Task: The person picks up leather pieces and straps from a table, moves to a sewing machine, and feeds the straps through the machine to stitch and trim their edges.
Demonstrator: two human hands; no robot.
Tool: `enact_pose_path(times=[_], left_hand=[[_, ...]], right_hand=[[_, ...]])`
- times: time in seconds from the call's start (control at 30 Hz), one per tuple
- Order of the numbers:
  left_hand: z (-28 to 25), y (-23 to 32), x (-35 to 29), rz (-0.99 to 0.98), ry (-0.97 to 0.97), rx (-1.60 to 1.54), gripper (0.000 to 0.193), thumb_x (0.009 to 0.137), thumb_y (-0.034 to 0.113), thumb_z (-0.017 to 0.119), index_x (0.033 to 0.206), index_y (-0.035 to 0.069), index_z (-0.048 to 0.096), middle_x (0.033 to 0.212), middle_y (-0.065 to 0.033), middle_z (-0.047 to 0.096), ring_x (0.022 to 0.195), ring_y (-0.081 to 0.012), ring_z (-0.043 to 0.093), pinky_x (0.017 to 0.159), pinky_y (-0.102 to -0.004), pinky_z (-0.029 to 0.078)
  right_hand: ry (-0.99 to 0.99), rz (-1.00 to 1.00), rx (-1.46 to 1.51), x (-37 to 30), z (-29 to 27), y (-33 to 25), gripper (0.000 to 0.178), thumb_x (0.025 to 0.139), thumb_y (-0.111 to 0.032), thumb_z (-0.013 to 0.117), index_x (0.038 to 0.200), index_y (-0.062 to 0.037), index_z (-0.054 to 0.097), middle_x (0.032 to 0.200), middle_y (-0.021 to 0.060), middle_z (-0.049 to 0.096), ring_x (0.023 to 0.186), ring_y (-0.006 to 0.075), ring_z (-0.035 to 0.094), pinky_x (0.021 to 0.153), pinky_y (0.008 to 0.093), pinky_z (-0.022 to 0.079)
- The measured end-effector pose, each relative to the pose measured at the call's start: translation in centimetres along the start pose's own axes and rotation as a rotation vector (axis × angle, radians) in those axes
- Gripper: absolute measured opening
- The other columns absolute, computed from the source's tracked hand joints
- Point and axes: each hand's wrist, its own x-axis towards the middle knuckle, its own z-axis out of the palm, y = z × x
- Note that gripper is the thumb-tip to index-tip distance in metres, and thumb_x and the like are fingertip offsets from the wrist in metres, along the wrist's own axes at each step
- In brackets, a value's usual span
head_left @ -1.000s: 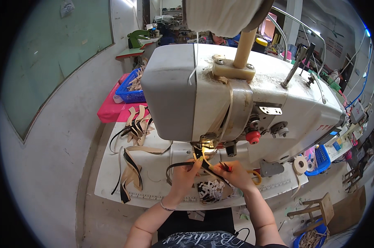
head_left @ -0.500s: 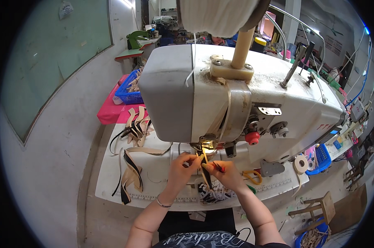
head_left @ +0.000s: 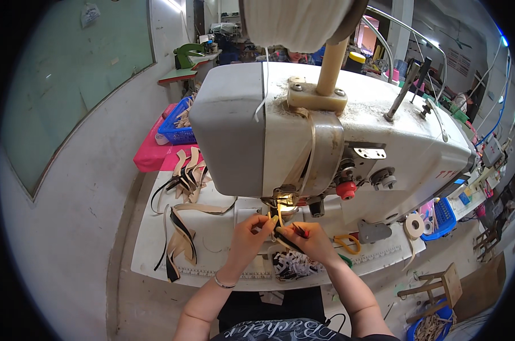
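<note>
Just in front of the lit needle area (head_left: pixel 285 200) of a large white sewing machine (head_left: pixel 229 131), both hands are together on a narrow black and beige fabric strip (head_left: pixel 290 244). My left hand (head_left: pixel 249 236) pinches the strip between thumb and fingers, its fingertips beside the beige part under the lamp. On the other side, my right hand (head_left: pixel 314 243) is closed on the black part, which slants down toward its palm. A small red-handled tool (head_left: pixel 304 233) with a dark tip also sits in the right hand; its kind is partly hidden by the fingers.
Cut scraps (head_left: pixel 294 266) lie in front of my hands. More black and beige strips (head_left: pixel 183 238) lie on the left of the table. Yellow-handled scissors (head_left: pixel 347 243) and a tape roll (head_left: pixel 415 225) lie right. A blue basket (head_left: pixel 178 128) stands back left.
The strip's black lower end has swung from hanging down to lying slantwise under my right hand. Both hands stay close together near the needle, with only slight shifts.
</note>
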Motion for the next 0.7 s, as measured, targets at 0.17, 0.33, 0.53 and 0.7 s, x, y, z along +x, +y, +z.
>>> enact_pose_path(times=[0.17, 0.33, 0.53, 0.7], left_hand=[[0.6, 0.1, -0.3, -0.06, -0.025, -0.078, 0.021, 0.091, 0.018, 0.06, 0.094, -0.002, 0.064, 0.077, -0.0002, 0.062, 0.071, -0.0039, 0.053, 0.066, -0.019, 0.041], [0.8, -0.7, 0.2, -0.041, -0.01, -0.159, 0.022, 0.092, 0.015, 0.059, 0.1, -0.005, 0.062, 0.082, -0.0025, 0.063, 0.074, -0.0064, 0.057, 0.069, -0.0211, 0.047], [0.5, -0.6, 0.5, -0.028, 0.004, -0.145, 0.022, 0.091, 0.014, 0.06, 0.103, -0.005, 0.06, 0.084, -0.0035, 0.063, 0.074, -0.0071, 0.058, 0.068, -0.0213, 0.047], [-0.4, -0.8, 1.1, -0.006, -0.014, -0.1, 0.021, 0.091, 0.014, 0.06, 0.101, -0.005, 0.061, 0.082, -0.0023, 0.062, 0.072, -0.0064, 0.056, 0.065, -0.0207, 0.045]], right_hand=[[0.058, -0.038, 0.051, 0.7, -0.2, 1.4, 0.021, 0.092, -0.021, 0.06, 0.097, -0.0028, 0.068, 0.066, 0.0057, 0.062, 0.061, 0.007, 0.049, 0.057, 0.0266, 0.042], [0.103, -0.007, -0.061, 1.1, -0.6, 1.2, 0.024, 0.092, -0.024, 0.06, 0.093, -0.001, 0.067, 0.065, 0.0076, 0.062, 0.059, 0.0078, 0.049, 0.055, 0.0289, 0.041], [0.165, -0.061, 0.015, 1.5, 0.7, 2.4, 0.029, 0.092, -0.026, 0.06, 0.082, -0.0002, 0.065, 0.063, 0.0047, 0.061, 0.058, 0.0082, 0.048, 0.055, 0.028, 0.04], [0.135, -0.107, 0.128, 1.3, 1.6, 0.6, 0.028, 0.094, -0.026, 0.057, 0.081, -0.0019, 0.066, 0.064, 0.002, 0.063, 0.058, 0.007, 0.049, 0.055, 0.0256, 0.039]])
